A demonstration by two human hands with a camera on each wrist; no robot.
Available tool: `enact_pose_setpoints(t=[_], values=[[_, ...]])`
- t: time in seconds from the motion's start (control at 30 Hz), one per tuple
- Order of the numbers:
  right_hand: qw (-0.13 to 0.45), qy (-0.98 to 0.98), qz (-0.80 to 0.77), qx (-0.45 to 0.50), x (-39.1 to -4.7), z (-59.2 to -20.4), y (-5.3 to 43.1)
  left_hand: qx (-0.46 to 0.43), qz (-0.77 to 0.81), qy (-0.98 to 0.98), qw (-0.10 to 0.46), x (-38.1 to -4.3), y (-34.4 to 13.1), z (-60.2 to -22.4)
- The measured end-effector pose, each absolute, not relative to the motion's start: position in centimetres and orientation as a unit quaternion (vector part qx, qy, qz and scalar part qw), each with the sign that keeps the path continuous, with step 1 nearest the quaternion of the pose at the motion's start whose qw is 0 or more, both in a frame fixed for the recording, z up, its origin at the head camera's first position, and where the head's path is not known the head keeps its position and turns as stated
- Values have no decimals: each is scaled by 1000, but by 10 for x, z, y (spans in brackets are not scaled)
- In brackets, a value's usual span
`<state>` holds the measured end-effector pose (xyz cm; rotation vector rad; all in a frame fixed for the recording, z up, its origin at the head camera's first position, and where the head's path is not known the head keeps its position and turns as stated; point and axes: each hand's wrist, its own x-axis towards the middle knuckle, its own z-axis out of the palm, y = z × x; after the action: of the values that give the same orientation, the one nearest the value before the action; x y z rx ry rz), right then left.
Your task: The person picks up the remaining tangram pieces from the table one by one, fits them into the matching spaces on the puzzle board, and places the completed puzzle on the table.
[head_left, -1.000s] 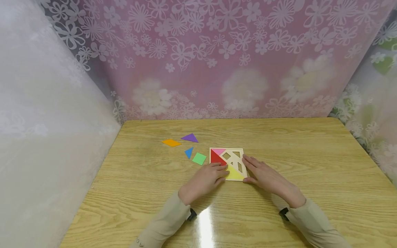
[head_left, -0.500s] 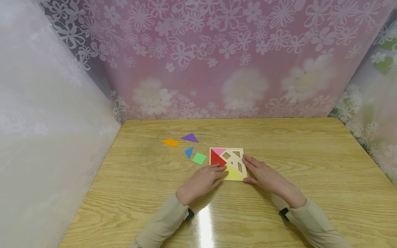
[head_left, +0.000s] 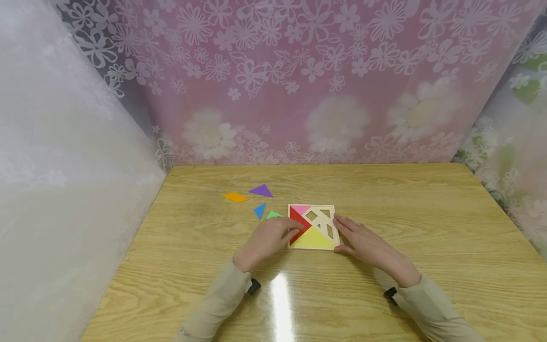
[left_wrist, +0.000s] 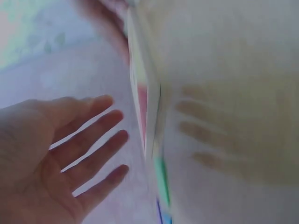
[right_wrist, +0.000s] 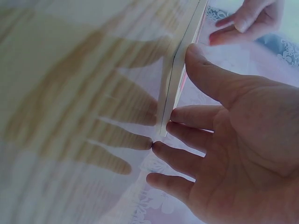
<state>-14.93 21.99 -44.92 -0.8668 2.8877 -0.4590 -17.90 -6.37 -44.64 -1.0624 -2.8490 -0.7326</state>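
A square wooden tangram tray [head_left: 336, 242] lies flat on the table. Set in it are a red triangle [head_left: 295, 217], a yellow triangle [head_left: 315, 240] and a pink triangle [head_left: 301, 209]. My left hand [head_left: 267, 235] hovers over the tray's left side, fingers apart and holding nothing; the left wrist view shows the fingers [left_wrist: 105, 140] loosely extended, clear of the tray. At the tray's right edge, my right hand [head_left: 363, 242] rests with thumb and fingertips [right_wrist: 180, 114] touching the side. Partly hidden behind my left hand is a green piece [head_left: 273, 215].
Left of the tray lie a blue triangle [head_left: 259, 211], an orange parallelogram [head_left: 235, 197] and a purple triangle [head_left: 261, 190]. A floral curtain [head_left: 273, 95] hangs behind the wooden table [head_left: 427, 204], and a pale sheet [head_left: 77, 166] stands at its left.
My left hand has lifted off the red and yellow triangles and moved left and back, now covering part of the green piece. The right hand stays at the tray's edge.
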Motion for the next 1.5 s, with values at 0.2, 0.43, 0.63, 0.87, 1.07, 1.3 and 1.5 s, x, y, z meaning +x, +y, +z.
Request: enact_pose_setpoints(t=[0.2,0.43,0.63,0.87,1.07,1.3,1.5], values=[[41,946,-146,-285,-148,-448,220,-229,-261,-934,85,-215,-113,-438],[41,947,-145,-284,-148,-448,222,-176,-250,-949,76,-252,-158,-440],[51,946,-151,-281,-147,-451,221,-192,-196,-961,23,-257,-170,-444],[48,947,-150,-280,-148,-450,219,-166,-190,-968,2,-260,-173,-451],[42,947,-140,-285,-149,-450,219,-140,-184,-973,1,-262,-176,-449],[42,947,-143,-285,-148,-450,220,-143,-172,-974,23,-263,-177,-447],[45,947,-146,-282,-148,-448,220,-139,-162,-976,38,-263,-178,-447]])
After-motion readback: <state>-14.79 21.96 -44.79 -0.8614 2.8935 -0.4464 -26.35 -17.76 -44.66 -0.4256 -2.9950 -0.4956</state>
